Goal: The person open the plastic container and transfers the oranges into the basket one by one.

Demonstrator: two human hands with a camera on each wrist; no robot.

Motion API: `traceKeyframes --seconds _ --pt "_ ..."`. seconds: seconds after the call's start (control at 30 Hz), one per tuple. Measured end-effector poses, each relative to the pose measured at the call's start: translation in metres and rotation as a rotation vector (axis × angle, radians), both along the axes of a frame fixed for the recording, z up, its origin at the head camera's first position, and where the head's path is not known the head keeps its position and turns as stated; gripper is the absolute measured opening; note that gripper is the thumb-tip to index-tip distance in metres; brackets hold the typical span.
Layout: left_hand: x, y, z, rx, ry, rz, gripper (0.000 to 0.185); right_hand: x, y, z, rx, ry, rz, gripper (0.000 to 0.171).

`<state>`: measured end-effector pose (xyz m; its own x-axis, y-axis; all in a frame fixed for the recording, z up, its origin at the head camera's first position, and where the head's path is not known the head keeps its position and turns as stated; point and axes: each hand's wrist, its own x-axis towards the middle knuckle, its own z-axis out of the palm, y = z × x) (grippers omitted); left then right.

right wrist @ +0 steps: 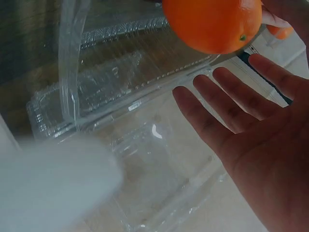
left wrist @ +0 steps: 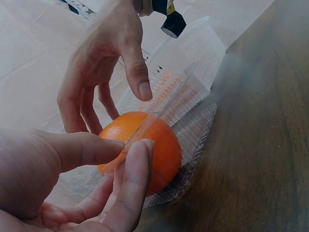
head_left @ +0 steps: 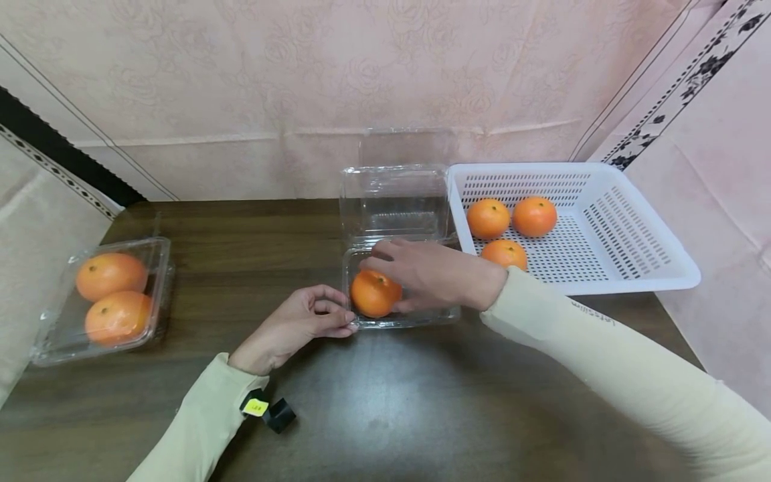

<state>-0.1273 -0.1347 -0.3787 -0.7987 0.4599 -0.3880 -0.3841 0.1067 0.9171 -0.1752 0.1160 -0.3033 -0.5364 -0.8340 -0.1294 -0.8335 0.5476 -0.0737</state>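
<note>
One orange (head_left: 376,294) sits in the left part of a clear plastic clamshell box (head_left: 434,317), whose lid (head_left: 394,201) stands raised at the back. My left hand (head_left: 304,325) pinches the box's front left rim between thumb and fingers, as the left wrist view also shows. Over the box and just behind the orange is my right hand (head_left: 436,271). In the right wrist view its fingers (right wrist: 236,108) are spread and extended, apart from the orange (right wrist: 217,24), with nothing in the palm.
A white perforated basket (head_left: 656,284) holding three oranges (head_left: 535,216) stands right beside the clear box. At the far left of the dark wood table (head_left: 373,415), another clear box (head_left: 159,268) contains two oranges (head_left: 118,317). Pink patterned cloth (head_left: 301,80) hangs behind the table.
</note>
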Motion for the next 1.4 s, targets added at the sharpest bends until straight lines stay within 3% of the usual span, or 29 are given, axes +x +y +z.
traceKeyframes --seconds 0.33,0.77,1.4 --pt "0.001 0.0 0.0 -0.005 0.004 0.004 0.044 -0.003 -0.009 -0.013 0.041 -0.032 -0.021 0.071" --pt "0.001 0.0 0.0 -0.006 0.009 0.004 0.041 -0.004 -0.018 -0.023 0.019 -0.156 -0.049 0.069" --pt "0.0 0.0 -0.002 -0.006 0.006 0.001 0.042 -0.002 -0.017 -0.014 0.037 -0.194 -0.045 0.067"
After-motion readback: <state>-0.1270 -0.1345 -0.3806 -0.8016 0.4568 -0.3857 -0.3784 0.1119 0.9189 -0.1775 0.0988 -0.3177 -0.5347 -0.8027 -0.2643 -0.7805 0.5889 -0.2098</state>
